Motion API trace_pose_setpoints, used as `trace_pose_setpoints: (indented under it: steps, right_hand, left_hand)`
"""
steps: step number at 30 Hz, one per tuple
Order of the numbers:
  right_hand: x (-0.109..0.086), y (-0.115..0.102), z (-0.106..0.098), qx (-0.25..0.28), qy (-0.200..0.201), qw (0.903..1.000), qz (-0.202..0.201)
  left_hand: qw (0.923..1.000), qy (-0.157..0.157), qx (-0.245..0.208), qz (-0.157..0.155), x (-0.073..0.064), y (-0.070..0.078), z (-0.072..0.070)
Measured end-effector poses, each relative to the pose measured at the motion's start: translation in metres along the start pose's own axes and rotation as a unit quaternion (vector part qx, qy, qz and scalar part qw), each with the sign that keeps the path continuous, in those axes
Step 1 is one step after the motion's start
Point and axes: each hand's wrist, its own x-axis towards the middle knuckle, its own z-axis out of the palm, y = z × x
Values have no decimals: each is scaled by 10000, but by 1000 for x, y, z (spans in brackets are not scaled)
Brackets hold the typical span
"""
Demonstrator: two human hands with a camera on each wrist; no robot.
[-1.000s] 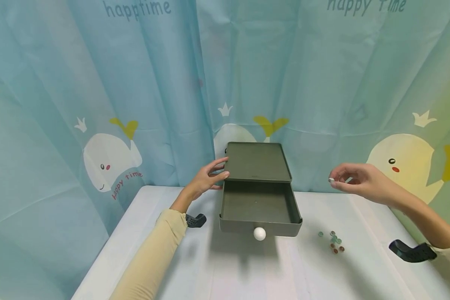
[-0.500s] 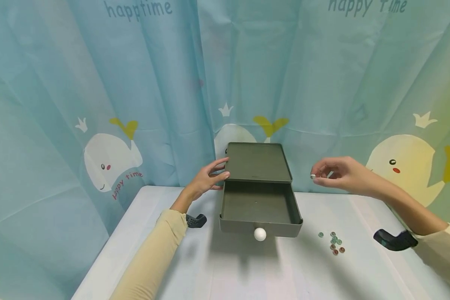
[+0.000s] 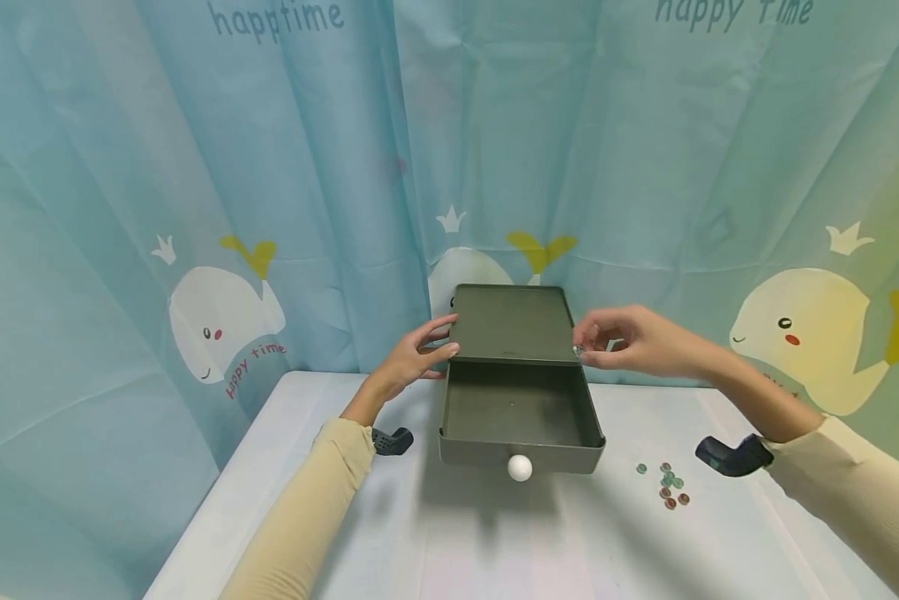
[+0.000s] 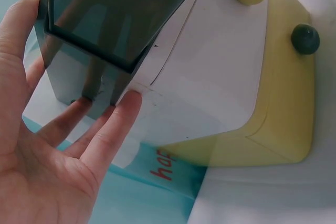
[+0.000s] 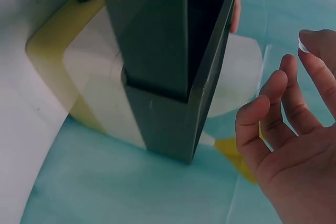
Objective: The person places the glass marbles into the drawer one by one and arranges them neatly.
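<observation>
The thumb and forefinger of the bare right hand [image 3: 636, 340] pinch a small, pale, glossy piece [image 5: 303, 45], its exact shape too small to tell; a fingertip pinch likely suits something so slight. The other fingers are bent, with nothing seen in them. This hand is at the right edge of the dark olive-green plastic box top [image 3: 516, 325]; whether it touches there I cannot tell from the head view, though the right wrist view shows it apart.

The bare left hand [image 3: 410, 358] rests at the box's left side, fingers spread and fairly straight, thumb by the near corner, probably steadying it.

Towards the near side, a matching olive-green drawer [image 3: 486, 453] stands pulled out, its round white knob [image 3: 520, 468] facing the person. Underneath sit a white tier [image 4: 210, 66] and a yellow tier [image 4: 291, 87].

On the white table [image 3: 584, 550], near and right, lie small round green and reddish-brown pieces [image 3: 670, 480], loosely grouped, presumably for easy reach. A pale blue-green curtain [image 3: 329, 208] hangs at the far side.
</observation>
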Motion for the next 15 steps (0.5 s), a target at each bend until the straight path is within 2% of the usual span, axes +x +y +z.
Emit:
trace_pose_setpoints:
  steps: [15]
  right_hand:
    - [42,-13,22,310,-769,9961,-297]
  left_hand:
    - [10000,-27,18,19,1,-1,0]
